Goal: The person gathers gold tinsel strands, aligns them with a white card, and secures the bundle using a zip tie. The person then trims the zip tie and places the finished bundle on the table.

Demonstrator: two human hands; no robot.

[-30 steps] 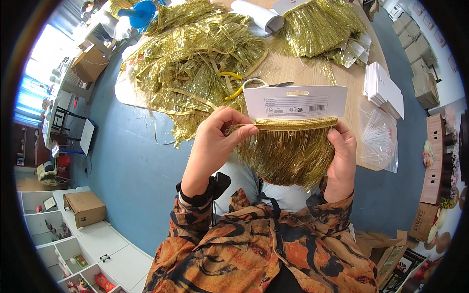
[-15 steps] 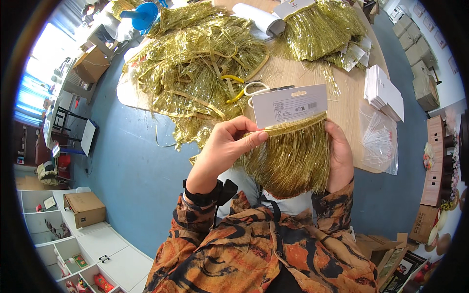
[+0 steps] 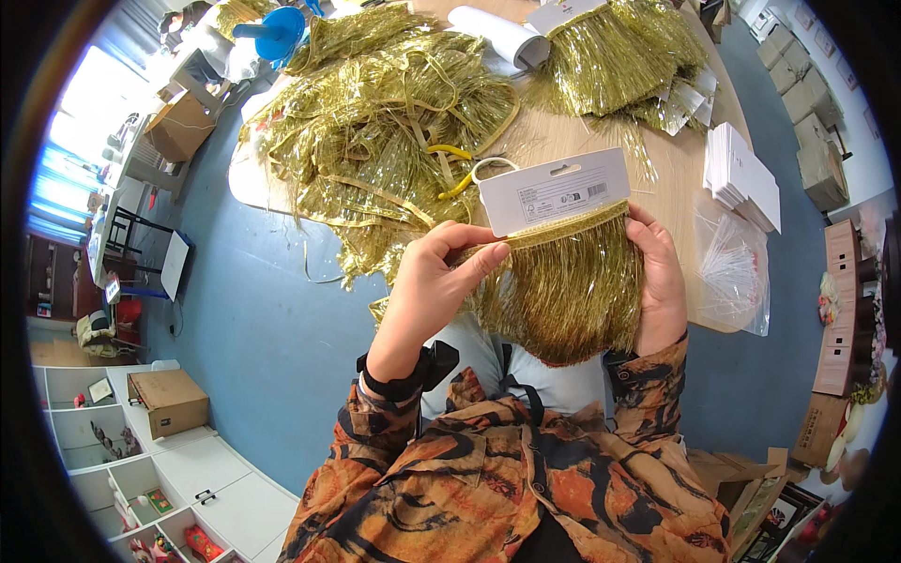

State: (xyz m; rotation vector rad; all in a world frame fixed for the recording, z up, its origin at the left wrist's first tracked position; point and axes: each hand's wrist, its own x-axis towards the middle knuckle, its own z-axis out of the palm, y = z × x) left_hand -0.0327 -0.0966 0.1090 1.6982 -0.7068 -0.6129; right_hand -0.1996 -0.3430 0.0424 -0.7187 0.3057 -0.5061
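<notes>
A gold tinsel fringe skirt (image 3: 568, 296) hangs between my hands over my lap, its woven band along the upper edge. Behind that band stands a white printed header card (image 3: 554, 192) with a hanging slot. My left hand (image 3: 439, 277) pinches the band at the card's lower left corner, thumb on top. At the right end, my right hand (image 3: 660, 272) grips the fringe and band, fingers curled behind. Just beyond the card lie scissors (image 3: 490, 171) with white handle loops, partly covered by it, and a yellow-handled tool (image 3: 455, 183).
A large heap of gold tinsel fringe (image 3: 375, 131) covers the table's left side. Carded fringes (image 3: 619, 66) are stacked at the far right, beside a white paper roll (image 3: 497, 38). White cards (image 3: 739, 178) and a clear bag of white ties (image 3: 732, 267) lie by the right edge.
The card and fringe have shifted slightly up and tilted, the right side higher. My right hand has moved a little up and right. Both hands keep their hold.
</notes>
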